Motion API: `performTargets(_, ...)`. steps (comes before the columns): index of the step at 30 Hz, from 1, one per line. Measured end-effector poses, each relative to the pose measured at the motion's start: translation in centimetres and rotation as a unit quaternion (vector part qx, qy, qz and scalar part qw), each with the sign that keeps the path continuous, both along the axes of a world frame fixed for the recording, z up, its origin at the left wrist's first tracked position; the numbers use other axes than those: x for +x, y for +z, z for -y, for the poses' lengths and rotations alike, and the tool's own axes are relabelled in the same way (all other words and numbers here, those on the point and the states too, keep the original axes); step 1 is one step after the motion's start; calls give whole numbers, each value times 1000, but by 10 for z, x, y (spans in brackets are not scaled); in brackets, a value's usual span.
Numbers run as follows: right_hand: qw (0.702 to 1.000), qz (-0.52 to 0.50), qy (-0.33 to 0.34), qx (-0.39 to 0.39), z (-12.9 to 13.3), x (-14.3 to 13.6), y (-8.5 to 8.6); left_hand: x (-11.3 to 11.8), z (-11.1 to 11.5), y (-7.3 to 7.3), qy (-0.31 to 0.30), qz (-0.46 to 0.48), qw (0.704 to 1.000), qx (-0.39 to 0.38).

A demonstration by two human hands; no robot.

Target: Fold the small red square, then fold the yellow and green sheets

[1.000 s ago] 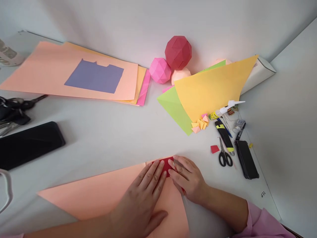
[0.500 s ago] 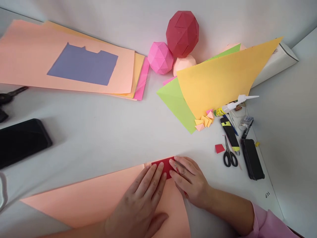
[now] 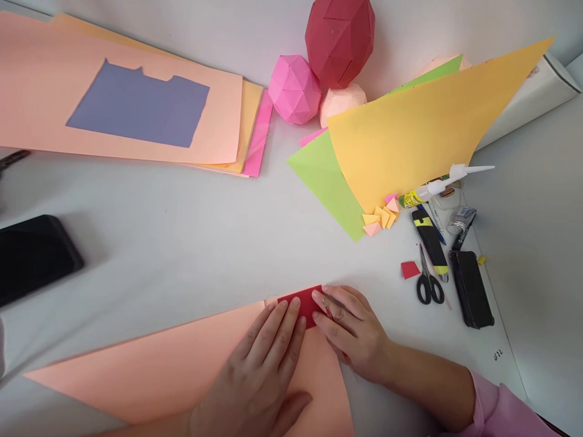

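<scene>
A small dark red paper piece [image 3: 310,308] lies on the top edge of a large peach paper sheet [image 3: 173,352]. My left hand [image 3: 259,364] rests flat, fingers stretched out, its fingertips pressing the red piece and its palm over the sheet. At the red piece's right end, my right hand [image 3: 357,334] touches it with its fingertips. Tucked in that hand is a slim red pen [image 3: 327,306] with a metallic tip; most of its length is hidden by the fingers.
Scissors [image 3: 429,285], a box cutter [image 3: 430,243], a red scrap [image 3: 410,270] and a black case [image 3: 471,288] lie at right. A glue bottle [image 3: 421,193] and paper bits [image 3: 382,216] adjoin a yellow sheet [image 3: 405,145]. Faceted paper balls [image 3: 339,45] stand behind; a phone [image 3: 39,258] lies left.
The view has shifted a little, so the background things sit slightly higher and farther out. Both hands keep their places on the red paper piece.
</scene>
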State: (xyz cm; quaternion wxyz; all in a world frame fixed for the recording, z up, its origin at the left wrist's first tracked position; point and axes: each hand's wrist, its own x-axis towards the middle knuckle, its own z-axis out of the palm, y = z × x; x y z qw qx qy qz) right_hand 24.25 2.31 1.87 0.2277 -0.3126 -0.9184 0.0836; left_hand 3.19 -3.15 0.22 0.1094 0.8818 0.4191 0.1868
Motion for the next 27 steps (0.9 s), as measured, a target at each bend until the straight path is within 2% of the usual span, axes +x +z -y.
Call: performTargets(27,1000,7,-4,-3,-1,0,2,0,0,3,0,-10,1000,-8)
